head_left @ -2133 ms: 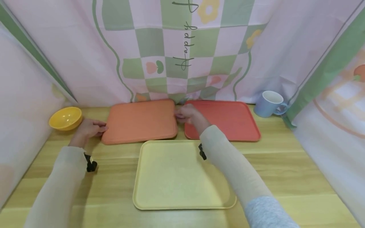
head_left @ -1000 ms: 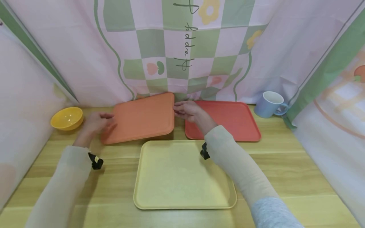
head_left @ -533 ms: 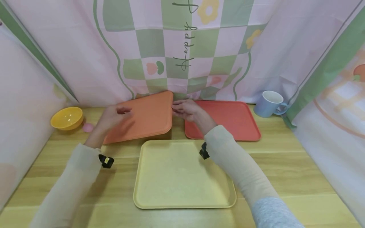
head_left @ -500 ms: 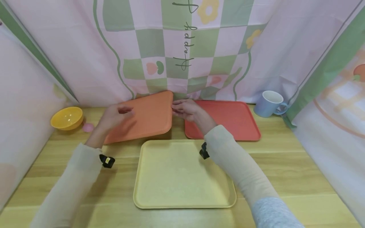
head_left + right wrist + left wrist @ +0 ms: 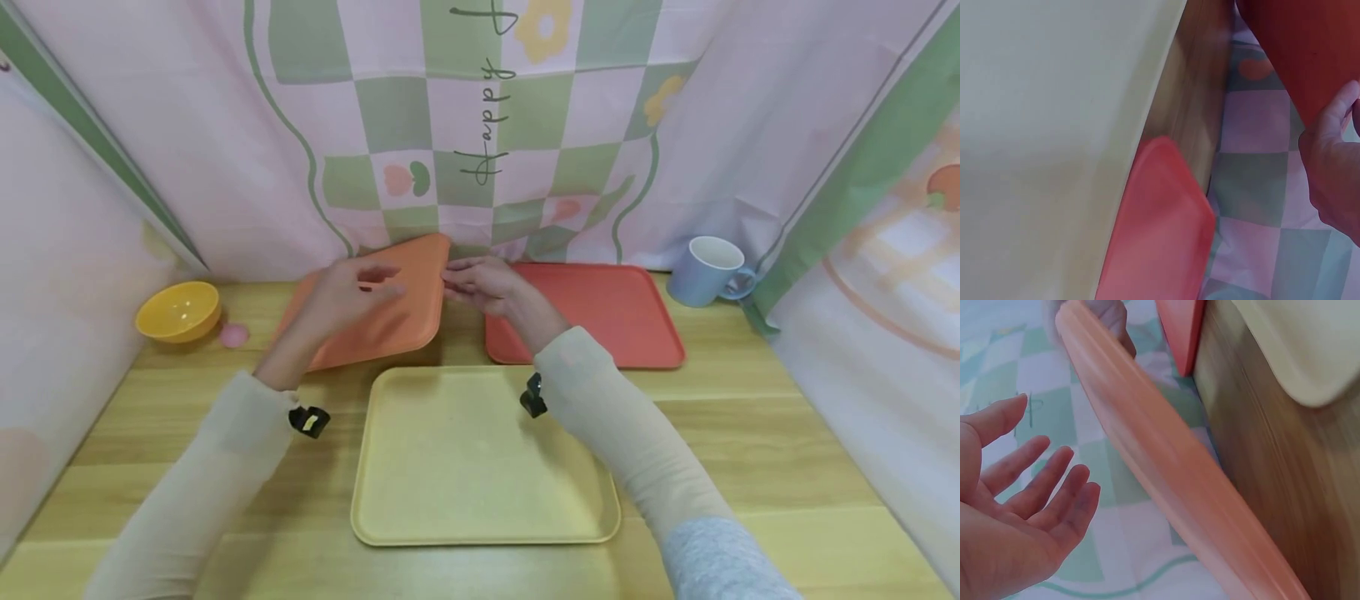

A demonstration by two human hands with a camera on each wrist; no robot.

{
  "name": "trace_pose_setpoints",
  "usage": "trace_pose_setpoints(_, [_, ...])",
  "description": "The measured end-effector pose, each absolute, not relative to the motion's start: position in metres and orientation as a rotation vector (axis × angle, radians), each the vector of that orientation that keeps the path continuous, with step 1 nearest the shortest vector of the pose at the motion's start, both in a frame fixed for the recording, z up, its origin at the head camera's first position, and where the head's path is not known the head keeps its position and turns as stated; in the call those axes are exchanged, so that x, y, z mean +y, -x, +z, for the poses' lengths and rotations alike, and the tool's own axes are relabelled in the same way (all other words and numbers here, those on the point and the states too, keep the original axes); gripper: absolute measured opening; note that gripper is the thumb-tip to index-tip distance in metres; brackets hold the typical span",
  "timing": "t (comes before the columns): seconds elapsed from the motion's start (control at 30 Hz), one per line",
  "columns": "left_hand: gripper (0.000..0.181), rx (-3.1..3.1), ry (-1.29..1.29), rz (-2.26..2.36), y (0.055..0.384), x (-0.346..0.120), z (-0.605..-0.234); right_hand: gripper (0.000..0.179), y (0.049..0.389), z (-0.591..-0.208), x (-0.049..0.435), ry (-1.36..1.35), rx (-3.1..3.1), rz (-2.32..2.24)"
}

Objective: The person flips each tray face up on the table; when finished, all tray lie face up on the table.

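An orange tray is tilted at the back left, its right side raised off the table and its left side low. My right hand pinches the raised right edge between thumb and fingers, as the right wrist view also shows. My left hand hovers over the tray's upper face in the head view. In the left wrist view its fingers are spread, relaxed and apart from the tray's ridged edge. Part of the tray's left side is hidden behind my left hand and forearm.
A yellow tray lies in front on the wooden table. A red tray lies back right, beside a blue mug. A yellow bowl and a small pink round thing are at left. A curtain hangs behind.
The orange tray's right side has risen from the table in my right hand. My left hand has left the tray's left edge and moved right over it, uncovering the pink thing.
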State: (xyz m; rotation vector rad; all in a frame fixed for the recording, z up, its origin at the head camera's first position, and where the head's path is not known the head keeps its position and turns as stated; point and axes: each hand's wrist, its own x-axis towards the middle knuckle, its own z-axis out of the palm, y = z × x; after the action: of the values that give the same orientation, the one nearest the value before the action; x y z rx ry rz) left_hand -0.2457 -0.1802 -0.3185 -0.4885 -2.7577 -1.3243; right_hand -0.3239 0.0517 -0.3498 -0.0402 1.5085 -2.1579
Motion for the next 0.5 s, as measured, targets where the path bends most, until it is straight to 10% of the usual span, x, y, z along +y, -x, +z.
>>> trace_pose_setpoints(0.5, [0.059,-2.748,0.514,-1.219,0.238,-0.158,-0.306,0.032,0.316,-0.336,0.037,0.139,1.449,-2.171])
